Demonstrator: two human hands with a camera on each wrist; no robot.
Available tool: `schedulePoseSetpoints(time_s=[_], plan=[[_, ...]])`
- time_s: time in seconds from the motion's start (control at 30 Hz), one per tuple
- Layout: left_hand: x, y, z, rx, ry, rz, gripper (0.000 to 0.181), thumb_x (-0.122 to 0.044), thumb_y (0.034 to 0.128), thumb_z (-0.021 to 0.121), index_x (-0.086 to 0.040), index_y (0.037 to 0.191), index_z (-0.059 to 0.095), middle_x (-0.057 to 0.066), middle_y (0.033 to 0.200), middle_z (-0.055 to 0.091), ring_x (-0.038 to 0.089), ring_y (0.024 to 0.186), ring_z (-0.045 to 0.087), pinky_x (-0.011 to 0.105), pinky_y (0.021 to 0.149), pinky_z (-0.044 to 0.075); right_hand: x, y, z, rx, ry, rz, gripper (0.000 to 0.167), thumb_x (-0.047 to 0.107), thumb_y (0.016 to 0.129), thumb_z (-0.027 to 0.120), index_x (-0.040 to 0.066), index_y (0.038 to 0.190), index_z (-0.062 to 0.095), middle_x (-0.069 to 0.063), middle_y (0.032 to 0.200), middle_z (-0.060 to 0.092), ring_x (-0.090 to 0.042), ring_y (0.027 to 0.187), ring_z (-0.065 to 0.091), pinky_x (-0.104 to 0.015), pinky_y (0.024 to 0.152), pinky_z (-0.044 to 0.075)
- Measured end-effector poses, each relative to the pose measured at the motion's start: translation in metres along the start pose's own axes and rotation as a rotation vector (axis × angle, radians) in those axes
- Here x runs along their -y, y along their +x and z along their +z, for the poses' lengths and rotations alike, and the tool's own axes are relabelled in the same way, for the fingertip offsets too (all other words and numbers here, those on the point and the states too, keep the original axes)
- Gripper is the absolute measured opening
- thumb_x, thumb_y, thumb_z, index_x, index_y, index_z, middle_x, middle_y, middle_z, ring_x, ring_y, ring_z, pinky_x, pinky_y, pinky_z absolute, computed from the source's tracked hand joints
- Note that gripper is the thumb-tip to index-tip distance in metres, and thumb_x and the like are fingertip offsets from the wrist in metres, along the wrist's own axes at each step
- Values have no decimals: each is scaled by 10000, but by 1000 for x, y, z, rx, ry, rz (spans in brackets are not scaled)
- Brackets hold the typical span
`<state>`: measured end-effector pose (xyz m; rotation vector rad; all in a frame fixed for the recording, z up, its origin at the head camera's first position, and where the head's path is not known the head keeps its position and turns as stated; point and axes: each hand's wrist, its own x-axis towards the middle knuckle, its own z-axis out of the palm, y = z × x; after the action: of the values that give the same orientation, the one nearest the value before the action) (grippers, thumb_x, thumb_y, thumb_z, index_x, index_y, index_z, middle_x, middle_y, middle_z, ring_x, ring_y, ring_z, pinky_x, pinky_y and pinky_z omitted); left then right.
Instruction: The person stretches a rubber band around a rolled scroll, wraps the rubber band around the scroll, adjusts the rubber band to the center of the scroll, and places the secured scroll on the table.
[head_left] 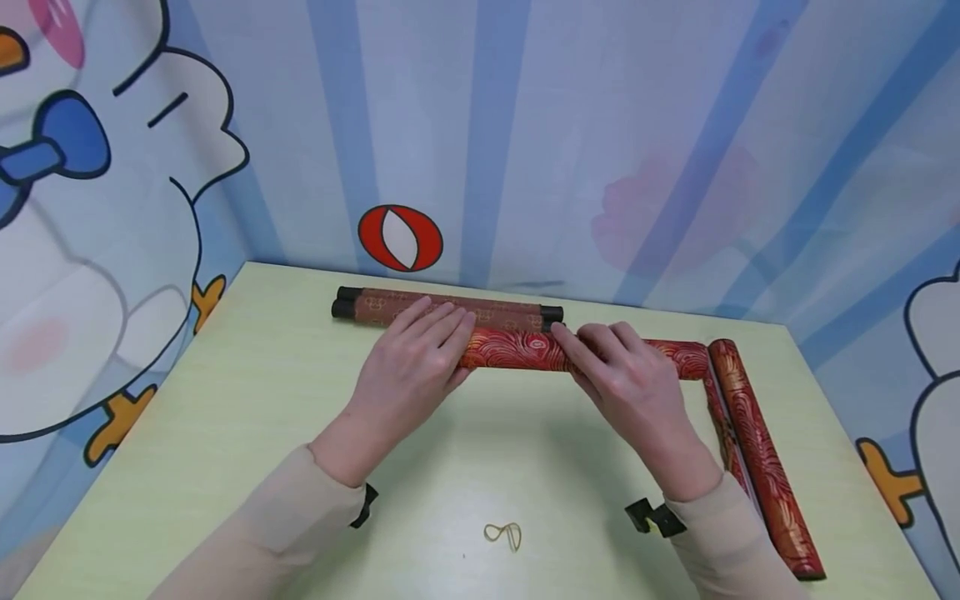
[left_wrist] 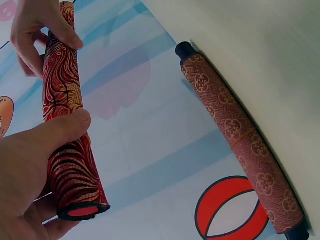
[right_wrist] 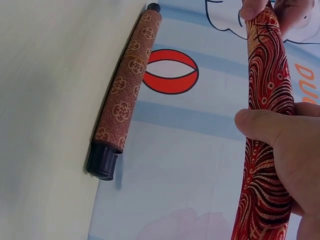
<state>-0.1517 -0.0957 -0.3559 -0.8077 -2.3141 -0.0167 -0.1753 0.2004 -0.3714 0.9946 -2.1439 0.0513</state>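
Observation:
Both hands hold a long red brocade tube point(head_left: 517, 348) with gold swirls, lying crosswise before me. My left hand point(head_left: 408, 358) grips it near its left end, thumb on one side and fingers on the other. That end, with a dark rim and red face, shows in the left wrist view. Farther along, my right hand point(head_left: 630, 383) grips the tube, its thumb point(right_wrist: 257, 125) across the brocade; the tube continues past this hand. Just behind the tube lies a brown patterned scroll point(head_left: 450, 308) with black ends. In the left wrist view a thin band point(left_wrist: 243, 136) circles the scroll.
On the table's right side lies another red brocade piece point(head_left: 768, 458), running front to back, with a narrower strip along its left. A thin looped band point(head_left: 504, 535) lies near the front of the pale table point(head_left: 225, 400). A printed cloth wall point(head_left: 555, 150) rises behind.

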Motion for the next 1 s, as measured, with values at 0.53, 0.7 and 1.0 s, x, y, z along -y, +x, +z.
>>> schedulePoseSetpoints(time_s=[0.53, 0.7, 1.0], plan=[[-5, 4, 5, -72, 72, 2, 554, -259, 810, 962, -9, 1263, 763, 142, 1236, 778, 303, 1182, 737, 472, 1149, 500, 1, 3, 1, -33, -12, 7, 534, 106, 892, 877, 163, 1399, 719, -113, 1043, 695, -317, 833, 646, -403, 532, 575], [-5, 7, 3, -99, 93, 16, 645, -329, 809, 967, -28, 1332, 737, 132, 1281, 765, 296, 1201, 734, 479, 1146, 503, 2, 8, 2, -38, -8, 11, 569, 98, 888, 882, 171, 1422, 700, -114, 1053, 685, -310, 823, 629, -392, 517, 558], [3, 3, 1, -77, 152, -16, 567, -272, 822, 953, -20, 1290, 755, 139, 1234, 779, 308, 1181, 730, 492, 1163, 485, -2, 9, 2, -35, -15, 18, 574, 88, 886, 880, 185, 1422, 699, -106, 1052, 684, -306, 818, 620, -402, 479, 525]])
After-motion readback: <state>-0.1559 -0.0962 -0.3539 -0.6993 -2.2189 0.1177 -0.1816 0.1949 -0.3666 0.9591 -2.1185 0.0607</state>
